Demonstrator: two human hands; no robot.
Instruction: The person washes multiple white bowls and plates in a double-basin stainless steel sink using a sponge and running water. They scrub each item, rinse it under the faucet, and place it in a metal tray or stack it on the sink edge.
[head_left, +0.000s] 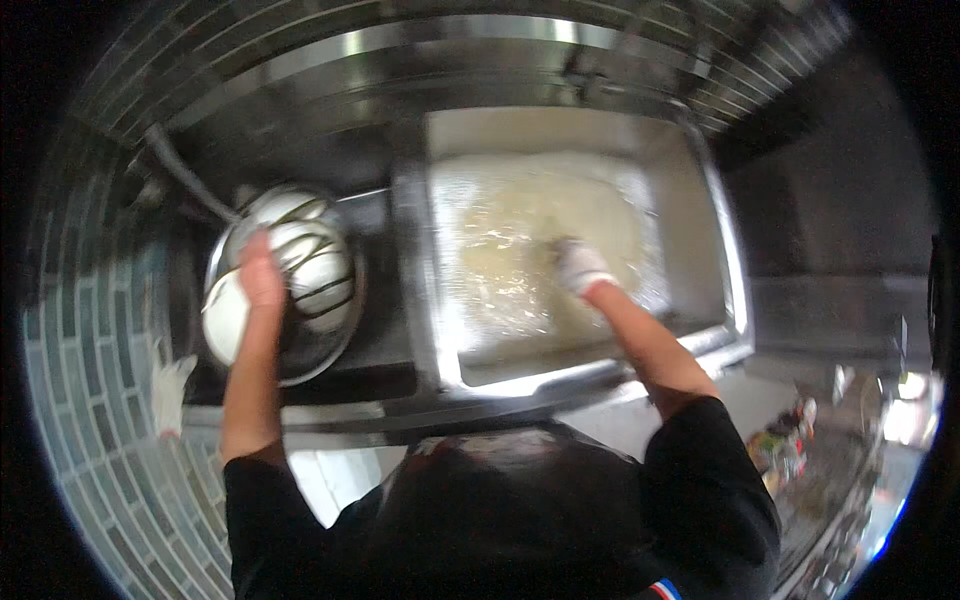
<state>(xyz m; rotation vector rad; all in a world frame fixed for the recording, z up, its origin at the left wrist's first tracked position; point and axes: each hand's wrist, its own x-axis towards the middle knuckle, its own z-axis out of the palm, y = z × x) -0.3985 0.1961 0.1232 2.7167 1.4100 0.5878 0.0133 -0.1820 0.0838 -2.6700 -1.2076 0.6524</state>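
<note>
My bare left hand (262, 274) is over the left sink, against white dishes in a round metal basin. One of them, a plain white dish (225, 319), lies at the hand's left side. White dishes with dark stripes (322, 277) lie at its right. Blur hides whether the fingers grip any of them. My right hand (581, 266) wears a white glove and reaches down into the right sink (694, 225). Its fingertips meet cloudy, pale yellowish water (510, 232); what they touch there is hidden.
A metal divider (420, 262) separates the two sinks. A faucet (589, 82) stands behind the right sink, and a pale hose or pipe (187, 176) runs to the basin. A white glove (172, 394) hangs at the left by the tiled wall (97, 360).
</note>
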